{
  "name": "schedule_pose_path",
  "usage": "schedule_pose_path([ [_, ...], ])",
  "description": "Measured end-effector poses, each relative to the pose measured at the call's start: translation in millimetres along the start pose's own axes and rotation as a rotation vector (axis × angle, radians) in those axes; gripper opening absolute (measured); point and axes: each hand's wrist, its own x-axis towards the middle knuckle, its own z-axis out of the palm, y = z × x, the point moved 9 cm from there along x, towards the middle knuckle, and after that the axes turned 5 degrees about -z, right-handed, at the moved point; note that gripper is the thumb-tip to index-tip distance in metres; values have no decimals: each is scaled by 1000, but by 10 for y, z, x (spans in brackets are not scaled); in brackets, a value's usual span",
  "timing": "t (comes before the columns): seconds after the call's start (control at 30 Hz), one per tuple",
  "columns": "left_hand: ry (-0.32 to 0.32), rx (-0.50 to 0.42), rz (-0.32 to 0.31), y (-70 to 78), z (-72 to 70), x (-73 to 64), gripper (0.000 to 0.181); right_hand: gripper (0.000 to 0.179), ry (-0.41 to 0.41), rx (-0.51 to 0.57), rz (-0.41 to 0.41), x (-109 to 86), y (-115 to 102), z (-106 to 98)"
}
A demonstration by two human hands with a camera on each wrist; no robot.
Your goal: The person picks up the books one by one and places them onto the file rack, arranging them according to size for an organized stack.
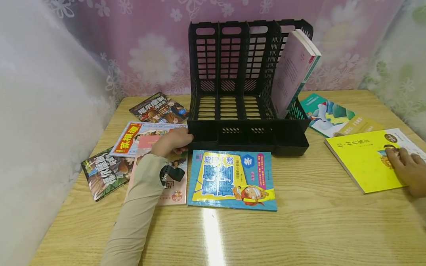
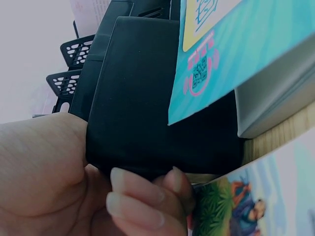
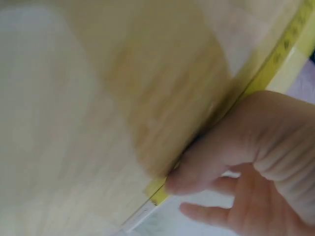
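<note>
A black book rack (image 1: 292, 143) with several upright dividers stands at the back of the table. My left hand (image 1: 172, 142) is at its front left corner; in the left wrist view its curled fingers grip the lower edge of the rack's black corner (image 2: 142, 88). Under that arm lies a pink book (image 1: 174, 196), and a blue book (image 1: 233, 179) lies in front of the rack. On the right, my right hand (image 1: 412, 170) rests with relaxed fingers on a yellow book (image 1: 360, 158). In the right wrist view the thumb lies along the book's yellow edge (image 3: 268, 73).
Two thick books (image 1: 294, 70) lean in the rack's right slot. Several dark and colourful comic books (image 1: 158, 107) lie at the left, some overlapping. Green (image 1: 326, 112) and tan (image 1: 364, 124) books lie behind the yellow one. A patterned curtain hangs behind the table.
</note>
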Motion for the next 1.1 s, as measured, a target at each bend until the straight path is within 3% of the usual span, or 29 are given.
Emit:
schedule_pose_path([
  [0.17, 4, -1, 2, 22, -10, -11, 38, 139, 101, -108, -99, -22, -231, -110],
  [0.5, 0, 49, 12, 50, -40, -5, 38, 132, 177, -19, -183, -75, -250, -224],
  [0.77, -8, 51, 17, 55, 13, -1, 39, 113, 12, 14, -131, -13, -277, -201],
  [0.97, 2, 34, 13, 43, 19, -3, 36, 118, -6, -7, -98, -18, -260, -153],
  [1.1, -3, 40, 22, 42, 14, -9, 36, 115, 11, 11, -124, -46, -269, -171],
])
